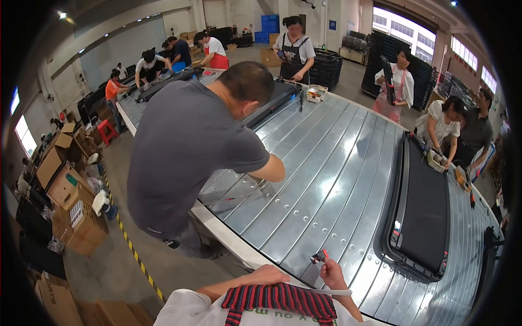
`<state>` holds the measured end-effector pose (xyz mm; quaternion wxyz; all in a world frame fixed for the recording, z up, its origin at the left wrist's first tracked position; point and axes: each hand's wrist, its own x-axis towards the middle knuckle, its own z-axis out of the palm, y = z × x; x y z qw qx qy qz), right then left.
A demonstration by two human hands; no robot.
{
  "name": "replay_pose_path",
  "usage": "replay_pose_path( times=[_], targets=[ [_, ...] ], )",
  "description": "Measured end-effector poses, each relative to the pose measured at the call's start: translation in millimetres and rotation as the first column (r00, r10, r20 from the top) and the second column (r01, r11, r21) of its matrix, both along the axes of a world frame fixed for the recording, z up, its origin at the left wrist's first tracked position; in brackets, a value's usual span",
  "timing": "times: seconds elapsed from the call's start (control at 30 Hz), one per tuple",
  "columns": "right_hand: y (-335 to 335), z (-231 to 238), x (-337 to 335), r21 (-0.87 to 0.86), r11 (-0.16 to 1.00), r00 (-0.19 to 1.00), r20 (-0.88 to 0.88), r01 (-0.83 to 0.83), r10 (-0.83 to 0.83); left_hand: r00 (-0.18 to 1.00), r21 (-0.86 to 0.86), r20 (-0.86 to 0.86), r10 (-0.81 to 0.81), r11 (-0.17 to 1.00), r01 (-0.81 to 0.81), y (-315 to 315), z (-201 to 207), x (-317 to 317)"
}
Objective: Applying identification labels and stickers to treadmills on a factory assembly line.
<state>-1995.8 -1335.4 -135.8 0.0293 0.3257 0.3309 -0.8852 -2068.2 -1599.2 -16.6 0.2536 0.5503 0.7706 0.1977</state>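
My right hand (333,275) pinches a small red, black and silver piece (319,256) between thumb and fingers, above the near edge of the metal-slatted worktable (304,190). Its exact kind is too small to make out. Close by on the left, my left hand (270,274) rests on the table's rim, holding nothing that shows, its fingers lying loosely outstretched. To the right on the table lies a long black panel (421,212) with a raised frame and small red pieces at its near corners.
A co-worker in a grey shirt (190,141) leans over the table at my left, hiding part of another black panel (277,100). Several people work around the far sides. Small parts boxes (317,94) sit on the table. Cardboard boxes (81,231) crowd the left floor beyond a yellow-black line (136,252).
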Motion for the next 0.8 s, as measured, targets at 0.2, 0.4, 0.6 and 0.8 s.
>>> replay_pose_path(
  times=[0.2, 0.4, 0.6, 0.8],
  targets=[
    [-17, -1, -17, 0.022, 0.997, 0.997, -0.024, -0.072, 0.072, 0.997, 0.106, 0.023, 0.073, 0.992, -0.075, -17, 0, -10],
    [-20, 4, -32, 0.085, 0.988, 0.990, -0.044, -0.128, 0.132, 0.997, 0.025, -0.068, 0.041, 0.999, -0.039, -18, -10, -32],
    [-30, 8, -47, 0.083, 0.994, 0.996, -0.027, -0.078, 0.080, 0.998, 0.111, -0.041, 0.055, 0.993, -0.050, -19, -20, -48],
    [-31, -14, -38, 0.007, 0.999, 0.998, 0.044, 0.044, -0.044, 0.994, 0.230, 0.106, 0.018, 0.972, -0.042, -22, -17, -63]
  ],
)
